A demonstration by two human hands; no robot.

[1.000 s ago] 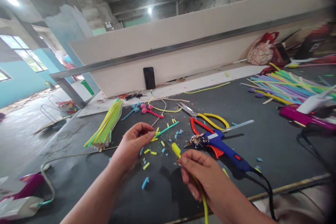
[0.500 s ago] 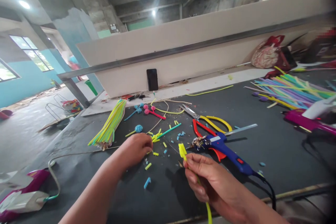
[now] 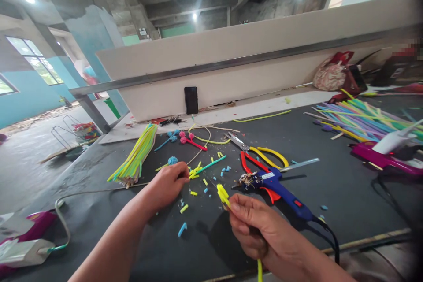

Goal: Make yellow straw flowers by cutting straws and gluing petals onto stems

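My right hand [image 3: 256, 227] is closed around a yellow stick [image 3: 223, 194] whose frayed tip pokes up above my thumb; its tail hangs below the hand. My left hand [image 3: 168, 183] rests low on the dark table [image 3: 346, 185], fingers curled down onto the scattered yellow and blue cut pieces [image 3: 193, 183]; what it pinches is hidden. A blue glue gun [image 3: 280, 189] lies just right of the stick tip, nozzle toward my hands. Yellow-handled scissors [image 3: 261, 150] and red-handled scissors [image 3: 254, 167] lie behind it.
A bundle of yellow-green sticks [image 3: 135, 158] lies at the left, pink and blue pompom sticks [image 3: 187, 139] behind. A heap of coloured sticks [image 3: 366, 116] and a magenta tool [image 3: 383, 156] sit at the right. A phone [image 3: 191, 100] leans on the white board.
My left hand dropped from a raised pinch down onto the cut pieces on the table. My right hand shifted slightly with the yellow stick.
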